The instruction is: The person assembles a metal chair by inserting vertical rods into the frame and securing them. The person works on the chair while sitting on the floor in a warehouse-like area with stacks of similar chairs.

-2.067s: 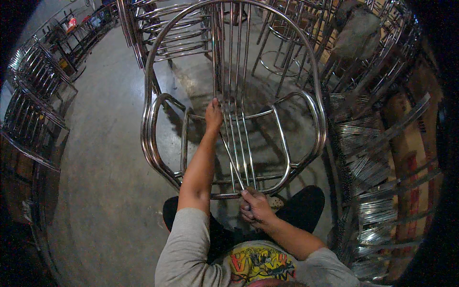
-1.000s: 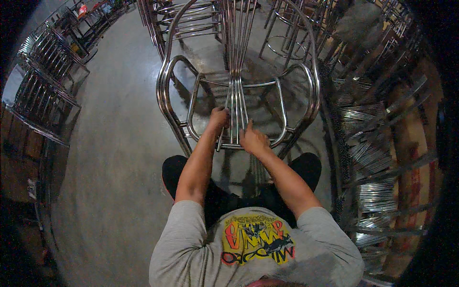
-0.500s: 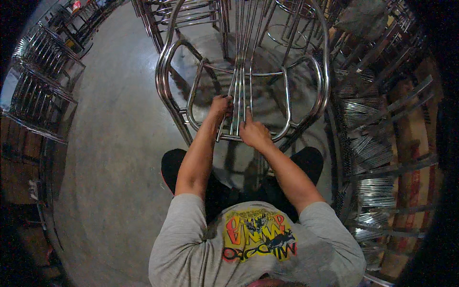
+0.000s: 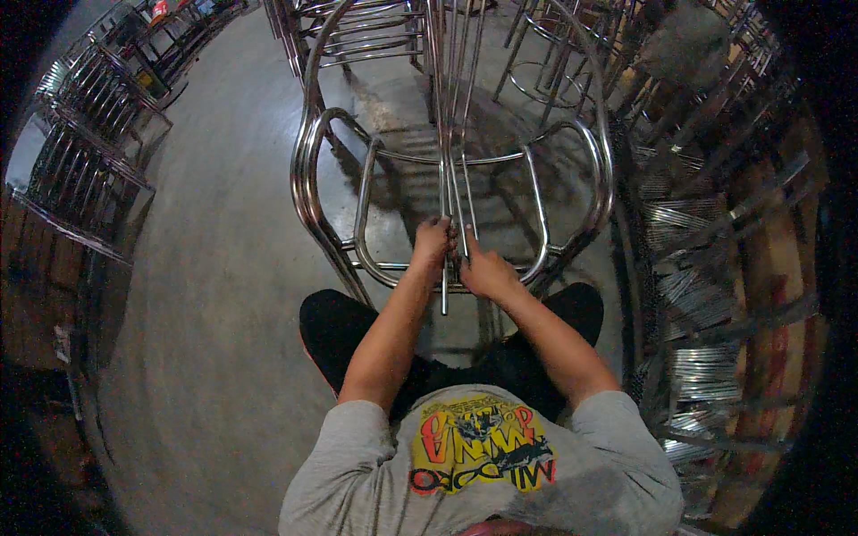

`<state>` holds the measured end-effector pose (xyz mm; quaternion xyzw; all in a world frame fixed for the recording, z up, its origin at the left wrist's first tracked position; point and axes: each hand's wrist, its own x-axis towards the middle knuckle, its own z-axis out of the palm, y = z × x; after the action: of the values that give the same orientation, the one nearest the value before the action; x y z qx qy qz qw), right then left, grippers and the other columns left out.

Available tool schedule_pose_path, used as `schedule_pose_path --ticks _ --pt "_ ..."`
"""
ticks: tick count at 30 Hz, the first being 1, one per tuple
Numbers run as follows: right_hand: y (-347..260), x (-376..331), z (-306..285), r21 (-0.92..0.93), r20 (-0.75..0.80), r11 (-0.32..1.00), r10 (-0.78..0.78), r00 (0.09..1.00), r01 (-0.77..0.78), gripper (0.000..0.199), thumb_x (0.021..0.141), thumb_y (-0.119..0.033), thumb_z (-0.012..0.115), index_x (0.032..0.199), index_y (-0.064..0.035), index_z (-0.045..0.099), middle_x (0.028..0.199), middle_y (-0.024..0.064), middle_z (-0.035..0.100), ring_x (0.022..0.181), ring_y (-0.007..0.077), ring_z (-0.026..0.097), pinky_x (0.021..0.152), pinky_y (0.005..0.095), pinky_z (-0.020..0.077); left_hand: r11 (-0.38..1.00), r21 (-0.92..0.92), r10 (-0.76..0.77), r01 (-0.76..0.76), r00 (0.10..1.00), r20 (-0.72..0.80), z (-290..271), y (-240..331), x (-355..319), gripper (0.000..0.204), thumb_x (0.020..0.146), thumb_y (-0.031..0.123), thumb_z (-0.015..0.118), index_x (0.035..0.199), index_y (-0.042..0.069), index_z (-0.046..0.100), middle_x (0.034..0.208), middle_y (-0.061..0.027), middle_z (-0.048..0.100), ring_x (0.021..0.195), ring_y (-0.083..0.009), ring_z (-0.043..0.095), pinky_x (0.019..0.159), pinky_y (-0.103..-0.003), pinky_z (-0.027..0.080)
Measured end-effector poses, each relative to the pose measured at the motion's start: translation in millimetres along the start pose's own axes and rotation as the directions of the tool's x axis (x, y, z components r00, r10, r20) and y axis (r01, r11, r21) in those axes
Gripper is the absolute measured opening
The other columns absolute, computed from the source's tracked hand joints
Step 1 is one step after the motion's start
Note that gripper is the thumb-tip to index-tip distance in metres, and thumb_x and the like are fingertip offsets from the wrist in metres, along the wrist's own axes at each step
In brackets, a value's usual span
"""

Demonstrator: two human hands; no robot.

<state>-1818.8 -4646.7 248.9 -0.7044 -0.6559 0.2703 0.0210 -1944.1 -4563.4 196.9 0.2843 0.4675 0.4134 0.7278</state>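
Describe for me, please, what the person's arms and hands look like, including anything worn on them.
The left hand and right hand are bare, with no gloves to be seen. The forearms are uncovered, with no watch or band visible at the wrists. The sleeves are short, loose and plain grey.

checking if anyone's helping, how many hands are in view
2: the left hand, closed around at least one metal rod, and the right hand, close beside it on its right. Any others could be hidden in the dark picture edges.
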Motion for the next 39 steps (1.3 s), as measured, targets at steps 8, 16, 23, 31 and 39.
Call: schedule_pose_path --ticks 8,16,23,31,39 --pt "-6.0 -2.0 -0.6 0.057 -0.051 0.998 0.022 0.998 -0.019 0.071 0.091 -0.038 0.047 0.15 -0.0132 0.017 0.098 0.0341 0.063 0.092 0.0516 0.061 0.086 0.0583 0.0467 0.833 0.522 0.264 -0.184 0.961 -0.084 -26.4 18.5 27.6 0.023 0.094 0.024 0.051 0.093 0.001 0.057 0.065 -0.0057 0.054 0.05 -0.0168 0.05 0.043 -0.033 0.039" --pt "-1.6 0.0 4.7 0.078 -0.059 0.997 0.019 0.998 -0.014 0.07 0.092 -0.039 0.045 0.151 -0.0145 0.015 0.09 0.0341 0.063 0.086 0.0524 0.061 0.084 0.0572 0.0467 0.71 0.651 0.387 -0.268 0.921 -0.042 -28.3 1.0 49.5 0.031 0.091 0.026 0.054 0.093 -0.005 0.062 0.075 -0.0167 0.063 0.064 -0.0279 0.061 0.061 -0.04 0.049" --pt "-1.4 -2.1 -0.3 0.087 -0.025 0.996 0.008 1.0 -0.006 0.07 0.093 -0.041 0.042 0.151 -0.0157 0.014 0.096 0.0335 0.063 0.091 0.0513 0.061 0.085 0.0571 0.0464 0.241 0.938 0.618 -0.248 0.785 0.049 -43.7 0.9 56.1 0.03 0.09 0.024 0.057 0.093 -0.005 0.064 0.078 -0.0192 0.066 0.072 -0.0289 0.065 0.067 -0.039 0.05" --pt "-2.4 -0.9 -2.9 0.091 0.035 0.995 0.045 0.998 -0.048 0.07 0.094 -0.042 0.042 0.152 -0.0173 0.013 0.101 0.0321 0.063 0.095 0.0497 0.061 0.089 0.0566 0.0456 0.883 0.43 0.248 -0.188 0.965 -0.087 -53.4 5.0 59.6 0.026 0.092 0.024 0.057 0.087 -0.001 0.06 0.063 -0.0047 0.056 0.05 -0.0164 0.053 0.044 -0.034 0.04" --pt "-2.5 4.2 0.9 0.077 -0.017 0.997 0.029 0.999 -0.028 0.07 0.093 -0.042 0.042 0.152 -0.0177 0.013 0.101 0.0319 0.063 0.097 0.0506 0.06 0.091 0.056 0.0448 0.732 0.626 0.411 -0.268 0.907 -0.092 -41.0 -15.3 75.3 0.03 0.091 0.023 0.054 0.081 -0.004 0.062 0.067 -0.0147 0.061 0.057 -0.0276 0.06 0.054 -0.042 0.047"
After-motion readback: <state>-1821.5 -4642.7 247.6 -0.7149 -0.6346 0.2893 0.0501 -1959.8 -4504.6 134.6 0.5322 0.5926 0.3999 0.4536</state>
